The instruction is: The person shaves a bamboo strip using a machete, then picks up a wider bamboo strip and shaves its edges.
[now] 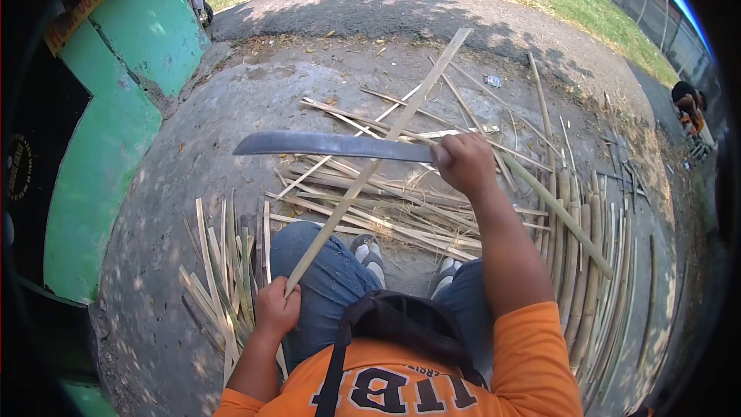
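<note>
My left hand (276, 309) grips the near end of a long thin bamboo strip (386, 139), which slants up and away to the right over my left knee. My right hand (465, 162) holds the handle of a long dark machete (332, 145). Its blade points left and lies level across the strip, at about the strip's middle. I cannot tell whether the blade touches the strip. Both hands are closed around what they hold. I sit in blue jeans and an orange shirt, with my shoes on the ground between scattered strips.
Loose bamboo strips (370, 201) lie in a heap on the concrete ahead. Bundles of split bamboo (594, 278) lie at my right and shorter pieces (224, 270) at my left. A green wall (116, 131) stands at the left. Another person (688, 108) crouches far right.
</note>
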### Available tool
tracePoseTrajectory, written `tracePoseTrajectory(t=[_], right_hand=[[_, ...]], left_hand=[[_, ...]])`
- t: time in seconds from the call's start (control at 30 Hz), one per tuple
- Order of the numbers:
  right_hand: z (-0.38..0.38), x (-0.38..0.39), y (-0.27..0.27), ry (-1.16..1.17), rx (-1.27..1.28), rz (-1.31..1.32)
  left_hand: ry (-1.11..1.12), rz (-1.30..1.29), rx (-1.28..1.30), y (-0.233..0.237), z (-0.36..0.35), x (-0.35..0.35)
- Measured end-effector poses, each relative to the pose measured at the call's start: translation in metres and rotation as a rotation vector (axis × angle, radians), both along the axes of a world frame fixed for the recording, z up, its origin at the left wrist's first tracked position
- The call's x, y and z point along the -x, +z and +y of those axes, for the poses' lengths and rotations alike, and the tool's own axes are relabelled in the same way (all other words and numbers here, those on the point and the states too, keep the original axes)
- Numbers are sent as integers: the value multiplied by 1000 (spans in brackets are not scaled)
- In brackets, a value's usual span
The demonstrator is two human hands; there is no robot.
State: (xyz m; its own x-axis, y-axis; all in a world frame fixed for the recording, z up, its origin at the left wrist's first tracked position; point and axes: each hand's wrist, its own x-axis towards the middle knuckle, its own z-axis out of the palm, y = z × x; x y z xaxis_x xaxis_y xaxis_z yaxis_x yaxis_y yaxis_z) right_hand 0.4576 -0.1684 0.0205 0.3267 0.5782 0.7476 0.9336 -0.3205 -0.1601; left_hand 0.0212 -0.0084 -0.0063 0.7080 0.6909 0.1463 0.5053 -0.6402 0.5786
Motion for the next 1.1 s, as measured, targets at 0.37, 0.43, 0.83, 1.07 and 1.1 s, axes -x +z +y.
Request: tracePoseTrajectory(t=[0.37,0.43,0.83,1.07,1.1], right_hand=[[-17,-13,-1,-144,-23,146],[-6,-3,0,4,-19,40],[-32,-42,-3,-301,-228,136],[-21,-15,6,-224,-133,134],[-15,-9,9,-146,-141,36]], left_hand=[[-5,11,42,6,-2,-4],[5,23,64,6,-2,-5],[-33,-66,-21,-3,-3,3],[-27,10,7,5,-2,-2],[-21,22,15,6,-2,-3]])
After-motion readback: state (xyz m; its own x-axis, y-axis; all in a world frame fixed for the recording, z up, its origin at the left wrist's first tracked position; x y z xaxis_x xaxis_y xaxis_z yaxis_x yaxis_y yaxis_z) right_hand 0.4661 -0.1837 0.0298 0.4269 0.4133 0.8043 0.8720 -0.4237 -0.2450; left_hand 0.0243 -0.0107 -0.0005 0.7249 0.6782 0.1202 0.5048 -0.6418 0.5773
